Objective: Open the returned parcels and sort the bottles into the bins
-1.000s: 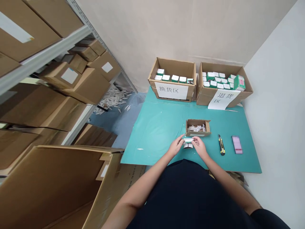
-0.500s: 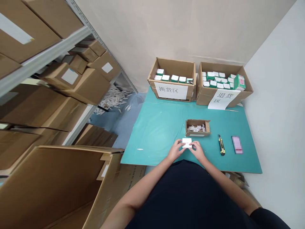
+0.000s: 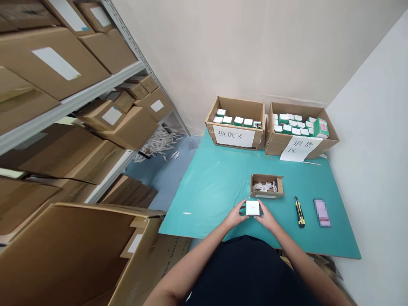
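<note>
A small white box (image 3: 253,208) is held over the near part of the green table (image 3: 207,182), its printed top face up. My left hand (image 3: 236,214) grips its left side, and my right hand (image 3: 265,216) grips its right side. Just beyond it stands a small open carton (image 3: 267,196) with crumpled white scraps inside. To the right lie a yellow and black cutter (image 3: 299,212) and a pink, pixelated flat object (image 3: 322,212).
Two open cartons, the left one (image 3: 259,142) and the right one (image 3: 274,146), hold green and white boxes at the table's back. Shelves of cartons (image 3: 57,63) and a large open box (image 3: 140,250) stand at left.
The view has shifted, so the table and cartons sit lower in the picture. The white box now shows a squarer top face between my fingers. Both hands still hold it.
</note>
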Tool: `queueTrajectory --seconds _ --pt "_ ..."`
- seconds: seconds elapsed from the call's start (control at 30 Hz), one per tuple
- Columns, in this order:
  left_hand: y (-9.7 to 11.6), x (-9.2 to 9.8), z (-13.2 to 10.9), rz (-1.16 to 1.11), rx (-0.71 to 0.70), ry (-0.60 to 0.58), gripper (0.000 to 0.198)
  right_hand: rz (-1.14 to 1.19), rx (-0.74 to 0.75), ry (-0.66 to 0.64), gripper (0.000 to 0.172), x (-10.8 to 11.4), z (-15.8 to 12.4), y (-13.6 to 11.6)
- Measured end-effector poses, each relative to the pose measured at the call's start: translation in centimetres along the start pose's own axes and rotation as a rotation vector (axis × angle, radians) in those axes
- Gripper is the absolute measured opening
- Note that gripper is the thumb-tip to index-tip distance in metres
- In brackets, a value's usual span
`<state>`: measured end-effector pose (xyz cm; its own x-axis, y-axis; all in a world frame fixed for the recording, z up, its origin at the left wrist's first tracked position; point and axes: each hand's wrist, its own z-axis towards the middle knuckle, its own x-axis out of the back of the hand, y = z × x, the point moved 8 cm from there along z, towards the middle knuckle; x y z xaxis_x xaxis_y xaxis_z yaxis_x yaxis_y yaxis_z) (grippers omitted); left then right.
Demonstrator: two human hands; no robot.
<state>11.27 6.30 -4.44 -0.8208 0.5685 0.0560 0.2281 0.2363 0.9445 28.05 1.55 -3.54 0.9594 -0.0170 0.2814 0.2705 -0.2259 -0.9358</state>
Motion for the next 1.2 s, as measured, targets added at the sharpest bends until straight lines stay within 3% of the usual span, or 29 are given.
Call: queueTrajectory --seconds 0.17,0.3,0.5,0.67,0.77,0.87,1.07,1.2 --pt "1.0 0.5 -0.8 -0.077 0.007 0.032 0.086 0.091 -0.072 0.001 0.073 -0.3 0.1 -0.9" --pt "4.0 2.4 -3.8 -0.052 -0.036 0.047 0.084 0.125 -0.061 -0.030 0.075 -1.2 -1.3 -4.3" --pt "12.5 7.6 -7.3 -0.003 -0.160 0.093 0.084 0.057 0.084 -0.087 0.074 -2.2 -0.1 -13.9" --pt "20.7 13.0 -5.6 0.082 -0.372 0.163 0.074 -0.050 0.246 -0.036 0.076 -1.7 5.5 -22.5" --pt "24.8 17.0 -2.1 0.122 -0.471 0.233 0.065 -0.069 0.347 -0.016 0.076 -1.5 10.7 -27.3" --pt "28.6 21.1 3.4 0.134 -0.559 0.247 0.069 -0.093 0.445 0.021 0.077 -0.9 17.4 -31.7" --pt "35.0 29.9 18.3 0.098 -0.674 0.264 0.072 -0.112 0.550 0.125 0.077 0.6 33.8 -37.8" --pt "36.7 34.6 28.1 0.026 -0.716 0.273 0.072 -0.174 0.561 0.180 0.078 0.6 44.3 -39.0"
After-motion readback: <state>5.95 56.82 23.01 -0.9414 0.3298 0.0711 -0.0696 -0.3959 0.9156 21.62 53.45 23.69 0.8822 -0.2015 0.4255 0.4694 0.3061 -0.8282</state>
